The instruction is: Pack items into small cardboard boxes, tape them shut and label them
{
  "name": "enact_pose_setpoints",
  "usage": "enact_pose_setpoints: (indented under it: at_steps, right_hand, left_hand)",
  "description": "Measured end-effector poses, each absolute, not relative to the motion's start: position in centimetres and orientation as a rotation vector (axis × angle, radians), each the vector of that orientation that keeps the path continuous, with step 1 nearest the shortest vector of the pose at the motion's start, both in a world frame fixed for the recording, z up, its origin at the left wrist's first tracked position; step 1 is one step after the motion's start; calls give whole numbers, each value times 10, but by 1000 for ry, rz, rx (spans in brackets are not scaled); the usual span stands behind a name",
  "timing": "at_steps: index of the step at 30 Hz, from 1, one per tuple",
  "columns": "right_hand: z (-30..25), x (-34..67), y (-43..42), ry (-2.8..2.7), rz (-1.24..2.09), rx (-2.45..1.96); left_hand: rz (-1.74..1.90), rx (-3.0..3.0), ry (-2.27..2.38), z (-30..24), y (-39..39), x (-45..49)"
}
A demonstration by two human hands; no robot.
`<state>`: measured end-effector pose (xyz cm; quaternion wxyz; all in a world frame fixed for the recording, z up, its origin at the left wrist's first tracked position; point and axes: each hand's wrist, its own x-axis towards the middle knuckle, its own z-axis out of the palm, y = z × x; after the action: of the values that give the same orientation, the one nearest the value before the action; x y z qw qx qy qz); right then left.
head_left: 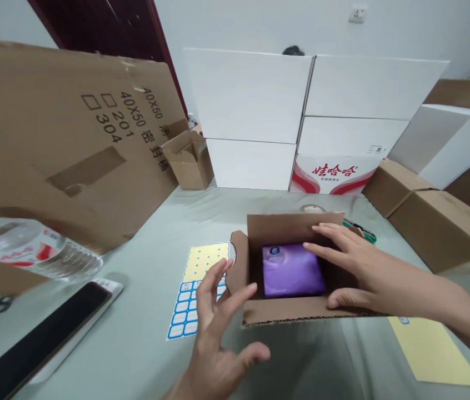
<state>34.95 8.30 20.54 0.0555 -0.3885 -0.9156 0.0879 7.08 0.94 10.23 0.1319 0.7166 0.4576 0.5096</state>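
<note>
A small open cardboard box (289,315) sits on the grey table in front of me, with a purple packet (292,270) lying inside it. My right hand (354,269) reaches over the box's right side, fingers stretched out above the packet and thumb resting on the near flap. My left hand (218,339) hovers just left of the box with its fingers spread, close to the left flap and holding nothing.
A label sheet (196,289) lies left of the box, a yellow sheet (430,353) at right. A phone (39,339) and a water bottle (30,250) are at far left. A big cardboard sheet (68,150), white boxes (301,116) and brown cartons (439,222) ring the table.
</note>
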Motion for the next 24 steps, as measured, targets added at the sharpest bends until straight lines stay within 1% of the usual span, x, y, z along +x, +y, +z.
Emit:
enact_pose_setpoints:
  at_steps: [3,6,8,10,12,13,16,19,24]
  right_hand:
    - [203,366,75,-2665,242,-1222]
    - [197,393,75,-2233,192,-1478]
    - [187,410,82,-1935,342,-1652]
    - [171,420,90,-1749,669,-1706]
    - [153,422,94,-1665,948,-1644]
    - [144,421,94,-1654,1020,-1593]
    - [125,412,85,-1677,1093,-1449]
    - [116,404,74,-1645,1143,-1357]
    - [112,384,69,-1456,1200,-1340]
  left_hand:
    - [1501,2004,1252,93,7,75]
    - [1477,1918,1244,92,11,77]
    - [1436,1879,1217,92,14,77]
    - [1399,1840,1172,93,16,76]
    - [1364,1796,1119,94,16,75]
    - [1346,1775,1099,95,15,75]
    - [1335,1722,1076,100,11,73]
    - [1382,1657,1154,104,6,72]
    - [1413,1668,1206,106,10,74]
